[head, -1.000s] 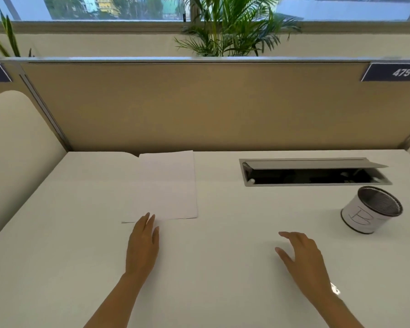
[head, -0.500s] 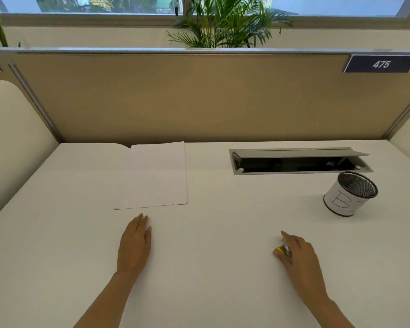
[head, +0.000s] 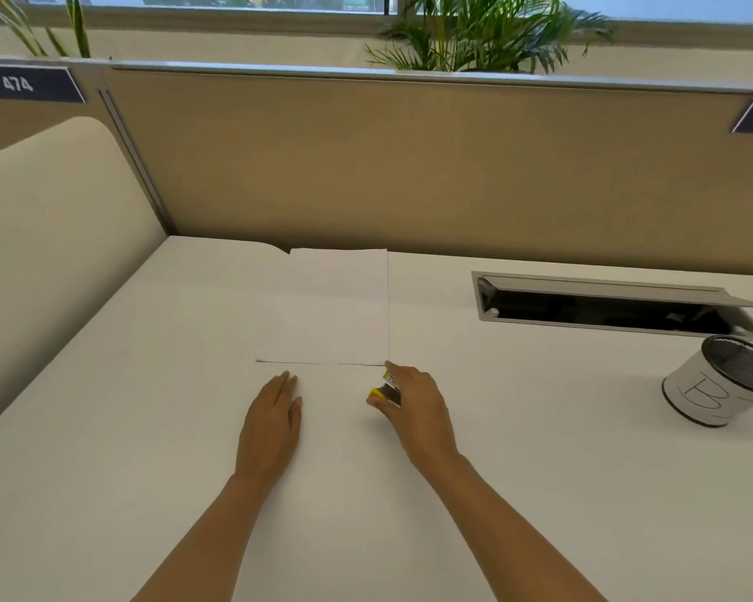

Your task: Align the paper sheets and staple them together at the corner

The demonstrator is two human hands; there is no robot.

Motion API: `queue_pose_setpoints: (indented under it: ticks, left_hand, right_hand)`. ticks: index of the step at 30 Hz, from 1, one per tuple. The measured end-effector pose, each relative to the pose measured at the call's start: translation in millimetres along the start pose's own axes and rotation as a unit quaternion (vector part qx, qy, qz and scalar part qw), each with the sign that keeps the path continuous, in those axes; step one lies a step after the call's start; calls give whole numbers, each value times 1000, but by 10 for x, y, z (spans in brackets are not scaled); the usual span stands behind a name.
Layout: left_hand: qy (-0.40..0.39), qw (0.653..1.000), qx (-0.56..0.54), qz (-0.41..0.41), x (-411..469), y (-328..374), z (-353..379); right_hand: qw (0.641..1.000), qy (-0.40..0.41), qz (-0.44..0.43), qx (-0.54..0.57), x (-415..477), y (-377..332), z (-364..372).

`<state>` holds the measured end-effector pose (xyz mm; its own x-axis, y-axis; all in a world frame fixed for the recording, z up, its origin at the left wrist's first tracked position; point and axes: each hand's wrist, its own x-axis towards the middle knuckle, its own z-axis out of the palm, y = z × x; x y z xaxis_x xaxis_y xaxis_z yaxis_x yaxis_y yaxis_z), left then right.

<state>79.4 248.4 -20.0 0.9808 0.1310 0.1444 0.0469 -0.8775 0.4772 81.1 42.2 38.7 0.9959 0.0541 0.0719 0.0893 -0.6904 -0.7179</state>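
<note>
Here, from the head view, we hold the small yellow stapler [head: 385, 391] pinched in the fingers of our right hand [head: 414, 406], just beside the near right corner of the paper sheets [head: 335, 310]. Our left hand [head: 275, 421] lies flat, fingers together, just short of their near edge. We should pin the sheets square before stapling. The white surface [head: 148, 427] carries a mesh cup [head: 722, 382] far right, near an open cable tray [head: 605, 304]; a tan partition [head: 409, 167] stands behind.

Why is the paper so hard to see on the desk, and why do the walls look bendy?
In the head view, the white paper sheets nearly match the pale desk; only a thin shadow marks their near edge. The wide lens bows the partition. The stapler in the right hand looks slightly blurred.
</note>
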Motion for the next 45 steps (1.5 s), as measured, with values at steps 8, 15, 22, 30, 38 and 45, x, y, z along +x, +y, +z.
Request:
queue_pose_setpoints:
  ticks: [8, 15, 22, 30, 38, 45]
  left_hand:
    - [2, 1000, 14, 6, 94, -80, 18]
    - [4, 1000, 8, 4, 120, -85, 36]
    - [6, 1000, 4, 1, 121, -86, 44]
    - [-1, 1000, 1, 0, 126, -84, 48]
    - [-3, 1000, 7, -3, 129, -64, 38]
    - [-4, 1000, 5, 1, 129, -67, 28]
  right_hand:
    - [996, -16, 31, -86, 245, -97, 383]
    - [989, 3, 62, -132, 267, -117, 432]
    - [982, 7, 113, -154, 277, -189, 435]
    - [981, 11, 143, -129, 126, -228, 355]
    - [981, 13, 172, -91, 143, -296, 358]
    - [985, 15, 159, -69, 95, -242, 332]
